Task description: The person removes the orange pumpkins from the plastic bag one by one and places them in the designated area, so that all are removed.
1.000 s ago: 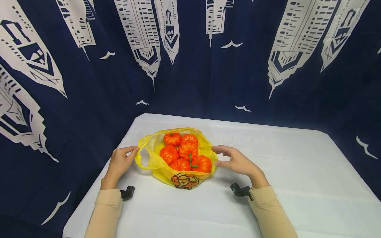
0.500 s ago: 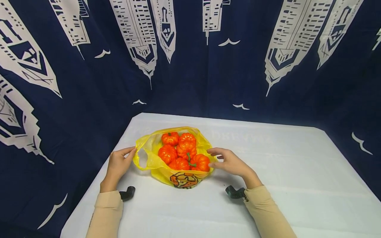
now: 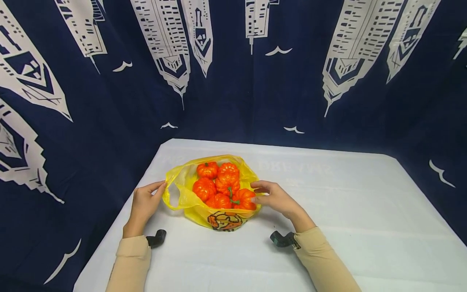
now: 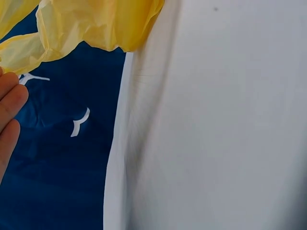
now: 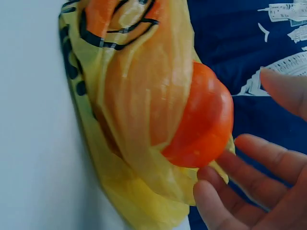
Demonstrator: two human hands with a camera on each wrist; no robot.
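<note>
A crinkled yellow plastic bag (image 3: 197, 215) with a black-and-orange print on its front wall stands with its mouth open on the white cloth-covered surface (image 3: 346, 202), much closer to the left edge than to the right one. Inside lie glossy orange-red ribbed pumpkins (image 3: 228, 182), several with green stems. The left hand (image 3: 143, 202) pinches the bag's handle loop (image 3: 171, 178) between thumb and fingertips, near the surface's left edge. The right hand (image 3: 277, 198) reaches over the bag's right rim, its grip open, thumb and fingers spread and loosely bent beside the front-right pumpkin (image 3: 243, 198); whether the fingertips touch it is hard to tell. Beige sleeves (image 3: 321, 251) cover both forearms. Beyond the surface's far edge hangs a navy cloth (image 3: 292, 93) printed with upside-down white towers and birds.
</note>
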